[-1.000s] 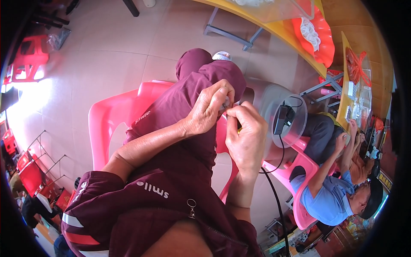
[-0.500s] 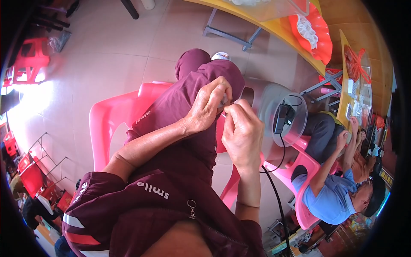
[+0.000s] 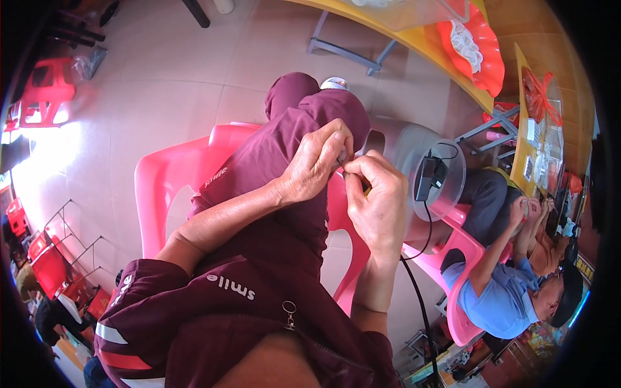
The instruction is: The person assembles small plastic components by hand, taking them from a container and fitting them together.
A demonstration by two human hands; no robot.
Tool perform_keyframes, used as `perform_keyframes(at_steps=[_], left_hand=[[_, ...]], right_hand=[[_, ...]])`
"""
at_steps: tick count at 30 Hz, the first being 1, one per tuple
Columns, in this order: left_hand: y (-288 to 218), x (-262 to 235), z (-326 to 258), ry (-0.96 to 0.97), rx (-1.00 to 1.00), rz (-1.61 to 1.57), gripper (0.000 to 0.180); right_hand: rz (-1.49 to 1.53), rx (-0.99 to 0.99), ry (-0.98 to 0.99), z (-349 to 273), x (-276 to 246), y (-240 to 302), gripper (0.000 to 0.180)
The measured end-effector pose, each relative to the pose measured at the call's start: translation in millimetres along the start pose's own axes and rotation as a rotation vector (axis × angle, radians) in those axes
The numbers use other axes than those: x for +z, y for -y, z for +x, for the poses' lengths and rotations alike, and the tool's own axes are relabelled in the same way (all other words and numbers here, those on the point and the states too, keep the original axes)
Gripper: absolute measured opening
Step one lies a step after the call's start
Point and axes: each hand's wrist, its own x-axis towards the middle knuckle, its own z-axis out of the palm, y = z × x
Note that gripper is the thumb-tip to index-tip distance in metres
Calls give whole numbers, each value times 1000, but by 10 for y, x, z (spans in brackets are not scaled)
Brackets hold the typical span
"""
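Head view: the bare left hand (image 3: pixel 317 158) is closed on a small pale object (image 3: pixel 341 156), mostly hidden by the fingers, above the maroon-trousered lap (image 3: pixel 259 155). The bare right hand (image 3: pixel 378 200) pinches beside it; its hold cannot be determined. A clear round plastic tub (image 3: pixel 461 184) stands near, rightward. Pale tiled floor (image 3: pixel 187 58) separates knees from the yellow tabletop's edge (image 3: pixel 427 43).
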Motion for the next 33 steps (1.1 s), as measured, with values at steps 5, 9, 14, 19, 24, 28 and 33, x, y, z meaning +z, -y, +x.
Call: perform_keyframes(at_steps=[5,9,14,19,24,28,33], left_hand=[[-23,-44,12,19,-17,6,32],[-25,-47,15,21,-77,-86,34],[-18,-83,-2,21,-110,-132,34],[91,-71,10,-25,-60,-217,38],[-13,-100,17,-18,-188,-375,36],[30,-112,68,46,-202,-506,37],[-66,-10,114,109,-273,-622,39]], right_hand=[[-21,-50,-7,1,47,-7,12],[-33,-107,-20,2,76,-19,13],[-72,-143,19,-6,77,-9,14],[-70,-198,11,-16,83,33,15],[-246,-175,-55,-106,-10,156,15],[-14,-131,-251,-131,-74,66,18],[544,131,-428,-255,117,-349,12]])
